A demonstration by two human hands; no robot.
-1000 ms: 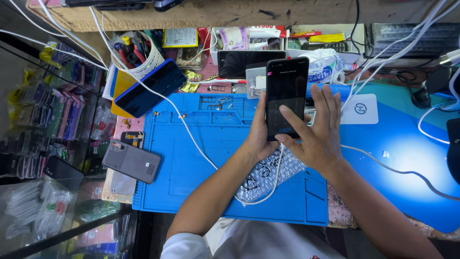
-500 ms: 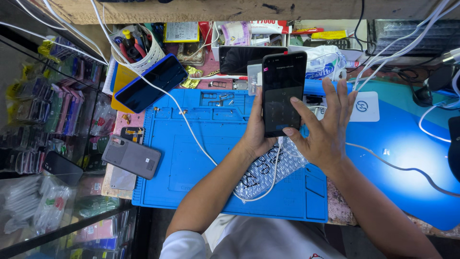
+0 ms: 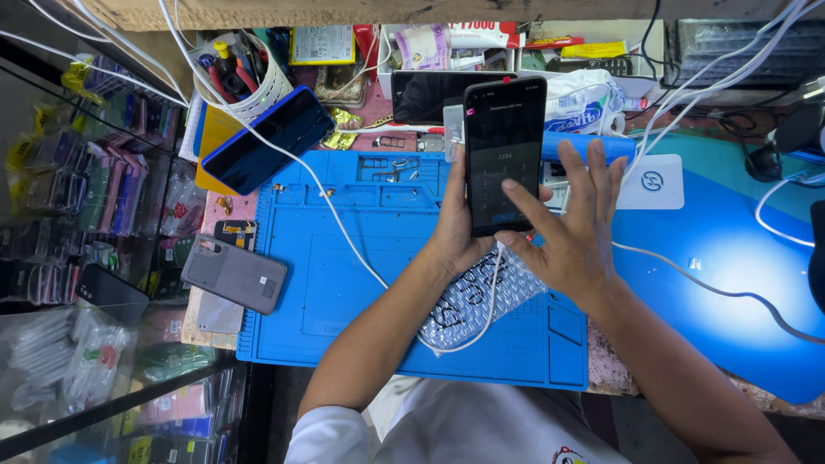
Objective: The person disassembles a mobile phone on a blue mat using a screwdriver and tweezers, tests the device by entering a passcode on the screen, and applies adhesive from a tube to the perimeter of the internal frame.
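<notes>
A large blue rectangular silicone work mat [image 3: 361, 258] covers the surface. Above it, the left hand [image 3: 454, 232] grips a black smartphone [image 3: 504, 155] upright, its screen lit dimly. The right hand [image 3: 574, 230] is open, fingers spread, thumb touching the screen. A white cable [image 3: 344, 236] crosses the mat.

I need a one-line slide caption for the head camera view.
Left hand holds a black smartphone upright over a blue repair mat; right hand taps its screen.

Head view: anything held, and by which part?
Left hand holds the phone by its lower end; right hand holds nothing, thumb on the screen.
</notes>
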